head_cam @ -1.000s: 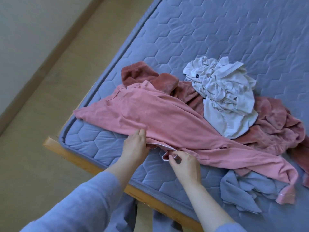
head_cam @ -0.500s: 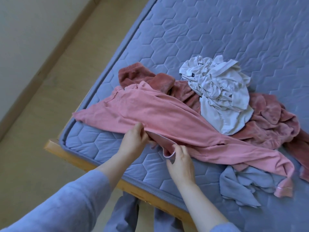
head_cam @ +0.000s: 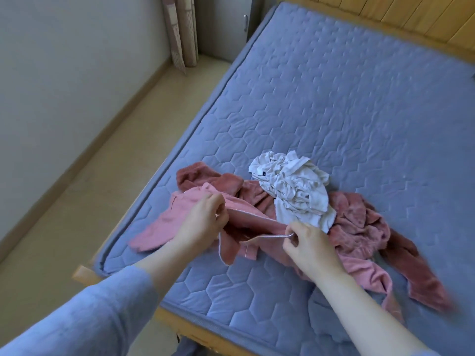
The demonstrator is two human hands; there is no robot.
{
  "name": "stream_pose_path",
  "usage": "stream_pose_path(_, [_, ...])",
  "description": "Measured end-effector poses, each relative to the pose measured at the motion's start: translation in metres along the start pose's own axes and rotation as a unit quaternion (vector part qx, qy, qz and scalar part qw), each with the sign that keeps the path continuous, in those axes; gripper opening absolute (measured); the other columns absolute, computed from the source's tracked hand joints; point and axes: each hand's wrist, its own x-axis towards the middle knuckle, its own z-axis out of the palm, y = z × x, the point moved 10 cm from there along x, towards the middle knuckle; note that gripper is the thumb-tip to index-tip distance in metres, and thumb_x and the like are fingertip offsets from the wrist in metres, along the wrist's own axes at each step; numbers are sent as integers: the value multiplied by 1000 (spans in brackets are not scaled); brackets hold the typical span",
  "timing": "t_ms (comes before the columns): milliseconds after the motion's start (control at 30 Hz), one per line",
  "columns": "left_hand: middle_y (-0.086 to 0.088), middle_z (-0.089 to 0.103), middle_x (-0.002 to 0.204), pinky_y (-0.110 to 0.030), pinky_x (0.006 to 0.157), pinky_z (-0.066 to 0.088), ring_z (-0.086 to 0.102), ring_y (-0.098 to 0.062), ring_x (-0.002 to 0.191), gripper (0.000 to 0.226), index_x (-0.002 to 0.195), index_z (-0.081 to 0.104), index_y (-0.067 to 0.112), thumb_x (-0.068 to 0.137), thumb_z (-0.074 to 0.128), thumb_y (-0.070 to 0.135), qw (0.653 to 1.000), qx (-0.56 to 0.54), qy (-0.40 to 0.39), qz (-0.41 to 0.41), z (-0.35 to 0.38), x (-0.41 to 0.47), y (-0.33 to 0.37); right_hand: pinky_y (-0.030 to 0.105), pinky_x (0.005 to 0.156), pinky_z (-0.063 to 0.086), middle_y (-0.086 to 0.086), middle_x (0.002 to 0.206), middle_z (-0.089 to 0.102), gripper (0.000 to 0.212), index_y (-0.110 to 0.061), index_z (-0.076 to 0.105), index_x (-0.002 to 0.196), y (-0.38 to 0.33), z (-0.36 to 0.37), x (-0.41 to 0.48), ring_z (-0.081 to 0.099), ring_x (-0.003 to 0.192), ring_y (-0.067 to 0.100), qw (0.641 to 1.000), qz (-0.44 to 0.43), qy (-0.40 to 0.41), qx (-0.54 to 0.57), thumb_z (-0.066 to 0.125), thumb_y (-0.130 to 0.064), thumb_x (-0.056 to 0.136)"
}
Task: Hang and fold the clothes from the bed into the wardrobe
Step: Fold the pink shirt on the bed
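Left hand (head_cam: 203, 222) and right hand (head_cam: 308, 246) each pinch the light pink knit garment (head_cam: 159, 227) near the closest corner of the blue quilted mattress (head_cam: 334, 111).
Its white-piped edge stretches taut between them. The creased, bunched cloth lies over a dusty-rose fleece garment (head_cam: 359, 222), with a crumpled white cotton garment (head_cam: 295, 191) just beyond.

The bed (head_cam: 334, 98) has a blue mattress quilted in hexagons, set on a light wooden frame (head_cam: 84, 274). Near its foot corner lie clothes. A pink top (head_cam: 164, 227) is spread in front, with a dark rose fleece garment (head_cam: 359, 227) behind it. A crumpled white shirt (head_cam: 295, 191) sits on the fleece, and a grey-blue cloth (head_cam: 323, 312) lies by the near edge.
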Motion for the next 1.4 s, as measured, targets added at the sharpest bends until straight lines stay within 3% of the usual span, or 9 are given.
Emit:
stream_pose_path(200, [5,48,70,-30,58,28,42,-18,66,16,76,44,15,86,55,13,994,25,75,74,-90,30,117,32,60,37,1,78,64,5,-16,59,78,-36,-152,1,61,74,27,992,-42,109,-38,63,-12,77])
stream_pose_path(433, [-1,50,65,-34,60,35,39,-20,61,13,77,51,8,85,61,10,971,-9,168,170,-209,44,263,36,60,38,7,70,62,9,-14,56,79,-84,-332,-12,58,70,32,972,-77,220,-22,63,-9,76])
stream_pose_path(667, [5,48,59,-22,55,34,37,-7,54,20,69,47,19,83,60,14,934,-120,268,204,-314,49,366,23,51,38,-3,63,56,13,-17,53,76,-139,-494,-37,47,52,9,918,-146,355,104,60,-8,82])
stream_pose_path(900, [4,58,62,-18,53,37,45,-3,55,16,66,55,19,78,64,16,904,-148,311,255,-378,42,435,9,61,38,-5,79,58,8,-10,55,90,-167,-588,-55,52,68,-1,852,-216,436,195,55,-2,92])
stream_pose_path(1033, [11,64,66,-19,61,44,54,1,60,14,71,63,22,75,64,35,922,-194,234,241,-362,50,435,9,62,39,-7,80,58,11,-13,54,90,-175,-609,-54,52,69,0,841,-231,442,211,53,-3,94])
stream_pose_path(1133, [7,73,91,-27,77,56,69,-6,87,47,94,69,31,67,60,69,928,-295,59,219,-305,58,413,7,63,39,-7,83,58,12,-16,54,91,-179,-615,-50,52,70,-4,840,-238,437,215,52,-5,94])
stream_pose_path(1200, [7,71,106,-35,88,56,67,-10,102,67,110,65,34,61,62,80,935,-285,-27,211,-266,59,392,7,63,39,-6,85,58,12,-16,54,92,-176,-619,-46,52,71,-4,837,-236,438,226,51,-5,95])
stream_pose_path(1300, [16,65,120,-27,93,51,59,-2,115,78,124,56,40,57,75,74,947,-212,-68,232,-231,59,372,6,60,39,-6,85,57,19,-23,53,89,-169,-627,-40,52,72,0,832,-228,440,251,50,-5,95])
stream_pose_path(1400, [33,60,114,-15,85,49,56,9,110,66,117,51,59,59,84,61,954,-109,-25,279,-227,62,389,7,57,38,-7,82,57,25,-29,52,85,-163,-632,-34,51,66,-4,833,-224,436,256,51,-6,95])
